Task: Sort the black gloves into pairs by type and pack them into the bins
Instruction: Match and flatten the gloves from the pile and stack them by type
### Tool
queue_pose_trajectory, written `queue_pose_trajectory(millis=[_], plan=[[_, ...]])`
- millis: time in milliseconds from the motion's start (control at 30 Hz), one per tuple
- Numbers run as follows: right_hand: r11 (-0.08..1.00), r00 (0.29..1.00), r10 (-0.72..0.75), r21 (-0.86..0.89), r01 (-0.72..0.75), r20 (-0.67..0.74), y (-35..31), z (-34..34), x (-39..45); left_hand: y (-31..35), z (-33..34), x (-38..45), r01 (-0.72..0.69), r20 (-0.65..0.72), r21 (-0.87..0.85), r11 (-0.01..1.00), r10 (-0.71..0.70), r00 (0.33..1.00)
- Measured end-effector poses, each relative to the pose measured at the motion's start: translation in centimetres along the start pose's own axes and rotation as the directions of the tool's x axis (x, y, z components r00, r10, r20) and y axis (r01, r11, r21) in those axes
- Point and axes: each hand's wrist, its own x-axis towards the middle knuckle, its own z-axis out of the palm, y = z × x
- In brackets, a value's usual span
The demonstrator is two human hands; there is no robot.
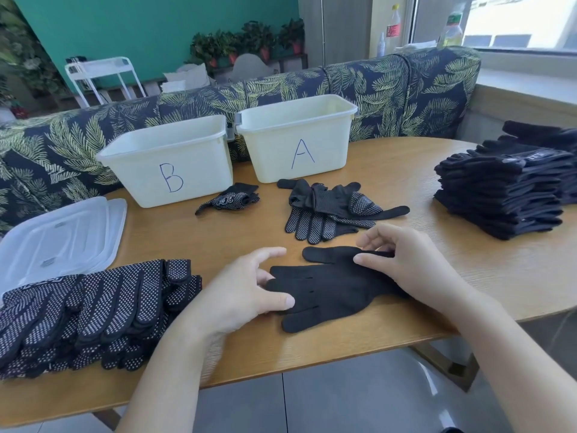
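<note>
A plain black glove point(331, 287) lies flat near the table's front edge, its fingers pointing left. My left hand point(246, 292) rests on its fingertips with the thumb pressing the cloth. My right hand point(406, 264) covers the cuff end, fingers curled at the glove's thumb. Behind it lies a loose heap of dotted and plain gloves point(331, 210). A small folded dotted glove point(231, 200) sits in front of bin B point(168, 160). Bin A point(296, 139) stands to its right. The insides of both bins are hidden.
A stack of dotted gloves point(90, 310) fills the front left. A tall stack of dark gloves point(505, 189) stands at the right. Clear plastic lids point(62, 239) lie at the left. A leaf-patterned sofa point(390, 89) backs the wooden table point(468, 292).
</note>
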Motion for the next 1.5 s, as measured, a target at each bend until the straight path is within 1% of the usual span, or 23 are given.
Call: queue_pose_trajectory(millis=[67,133,233,300,367,433,533,700,800,867,933,1000,1067,1100,1133,1200,1267,1333,1400,1500], plan=[[1.0,1.0,-0.005,-0.017,0.005,0.003,0.0,0.0,-0.1,0.2,0.2,0.1,0.001,-0.049,0.01,1.0,-0.001,0.999],[1.0,1.0,0.012,-0.021,-0.012,0.007,-0.1,-0.2,-0.3,0.2,0.2,0.4,0.013,-0.134,0.024,1.0,-0.009,0.991],[0.999,0.998,0.054,-0.003,-0.054,0.015,-0.4,-0.6,-0.8,0.0,0.1,1.1,0.037,-0.287,-0.006,0.999,-0.037,0.957],[0.996,0.995,0.089,-0.005,-0.089,0.037,-0.8,-0.7,-1.2,0.2,0.3,1.4,0.045,-0.366,0.015,0.999,-0.036,0.93],[0.993,0.99,0.116,-0.008,-0.115,0.087,-1.5,-0.7,-1.7,0.4,0.5,1.6,0.034,-0.442,0.062,0.998,-0.003,0.897],[0.99,0.98,0.127,0.041,-0.135,0.153,-2.4,-0.7,-2.2,0.5,0.9,2.0,0.011,-0.511,0.113,0.994,0.049,0.859],[0.984,0.961,0.135,0.085,-0.159,0.24,-3.4,-0.4,-2.7,0.7,1.3,2.5,-0.027,-0.573,0.162,0.986,0.116,0.811],[0.98,0.928,0.119,0.108,-0.166,0.354,-4.5,1.1,-3.6,0.8,1.8,3.2,-0.081,-0.593,0.215,0.973,0.196,0.781],[0.979,0.915,0.123,0.104,-0.175,0.384,-4.8,1.6,-3.8,0.6,2.0,3.2,-0.103,-0.574,0.245,0.964,0.23,0.786],[0.983,0.919,0.113,0.09,-0.158,0.377,-5.0,1.5,-3.7,0.5,2.2,3.0,-0.123,-0.567,0.286,0.95,0.272,0.778],[0.996,0.946,0.075,0.026,-0.088,0.317,-4.8,1.4,-3.5,0.6,2.5,2.6,-0.167,-0.559,0.342,0.925,0.343,0.755],[0.995,0.981,-0.004,-0.095,0.023,0.192,-4.4,1.4,-3.2,0.8,2.9,2.0,-0.228,-0.535,0.363,0.904,0.402,0.743],[0.979,0.992,-0.1,-0.173,0.111,0.072,-3.8,1.7,-3.0,0.8,3.4,1.5,-0.258,-0.501,0.374,0.891,0.428,0.752],[0.97,0.987,-0.153,-0.184,0.159,0.042,-3.5,2.0,-3.0,0.7,3.7,1.3,-0.252,-0.486,0.389,0.886,0.43,0.761],[0.961,0.978,-0.203,-0.181,0.208,0.045,-3.3,2.2,-2.9,0.6,4.0,1.1,-0.232,-0.476,0.409,0.883,0.423,0.771],[0.943,0.957,-0.259,-0.181,0.28,0.13,-3.0,2.8,-3.1,0.1,4.5,0.7,-0.162,-0.471,0.438,0.884,0.379,0.797],[0.917,0.94,-0.269,-0.241,0.317,0.211,-2.7,3.4,-3.2,-0.5,4.7,0.3,-0.079,-0.468,0.462,0.884,0.318,0.824],[0.903,0.935,-0.244,-0.292,0.316,0.256,-2.4,3.7,-3.3,-1.0,4.8,0.0,-0.004,-0.451,0.504,0.864,0.267,0.852],[0.902,0.936,-0.235,-0.3,0.31,0.261,-2.2,3.8,-3.3,-1.3,4.8,-0.2,0.027,-0.435,0.544,0.839,0.255,0.863],[0.899,0.938,-0.251,-0.302,0.318,0.24,-2.1,4.0,-3.3,-1.2,4.9,-0.3,0.025,-0.429,0.557,0.83,0.261,0.865]])
